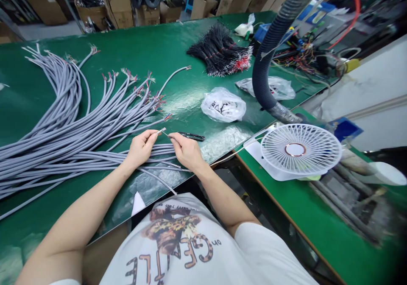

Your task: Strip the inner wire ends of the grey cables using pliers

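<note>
Green desk point(171, 32) fills my view: the left hand point(140, 149) pinches a grey cable point(162, 129), tip aimed at two o'clock, ten o'clock from the right hand point(187, 151), whose fingers look pressed around a black tool point(194, 137).

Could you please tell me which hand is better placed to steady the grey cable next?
Probably the left hand: it pinches the grey cable close to its tip, whereas the right hand sits just past that tip, nearer the clear plastic bag.
</note>
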`<move>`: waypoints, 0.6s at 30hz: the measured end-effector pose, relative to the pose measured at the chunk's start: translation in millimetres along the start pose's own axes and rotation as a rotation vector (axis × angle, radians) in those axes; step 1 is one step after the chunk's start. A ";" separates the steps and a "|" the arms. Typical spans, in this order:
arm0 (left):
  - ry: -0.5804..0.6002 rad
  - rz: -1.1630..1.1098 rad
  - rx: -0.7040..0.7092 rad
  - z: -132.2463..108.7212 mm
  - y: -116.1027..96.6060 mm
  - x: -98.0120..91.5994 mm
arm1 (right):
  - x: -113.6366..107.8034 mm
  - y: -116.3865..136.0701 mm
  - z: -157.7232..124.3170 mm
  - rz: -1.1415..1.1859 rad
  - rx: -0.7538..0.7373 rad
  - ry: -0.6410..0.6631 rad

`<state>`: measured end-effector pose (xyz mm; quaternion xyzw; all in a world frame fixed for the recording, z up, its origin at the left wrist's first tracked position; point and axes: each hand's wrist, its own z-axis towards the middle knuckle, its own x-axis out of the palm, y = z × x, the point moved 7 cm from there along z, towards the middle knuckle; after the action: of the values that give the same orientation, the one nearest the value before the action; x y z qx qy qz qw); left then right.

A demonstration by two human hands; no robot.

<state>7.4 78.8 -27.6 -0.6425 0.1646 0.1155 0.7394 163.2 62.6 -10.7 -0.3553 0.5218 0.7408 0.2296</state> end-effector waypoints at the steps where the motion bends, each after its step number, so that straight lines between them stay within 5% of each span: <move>1: -0.002 0.000 0.000 -0.1 -0.3 0.0 | 0.4 0.0 0.1 -0.004 0.002 -0.001; 18: 0.051 0.185 0.009 -3.6 0.1 2.8 | 9.5 -2.9 13.6 0.089 -0.014 0.005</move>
<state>9.6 75.1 -29.2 -0.6239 0.2423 0.1661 0.7242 155.2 76.1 -16.9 -0.3350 0.5328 0.7529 0.1925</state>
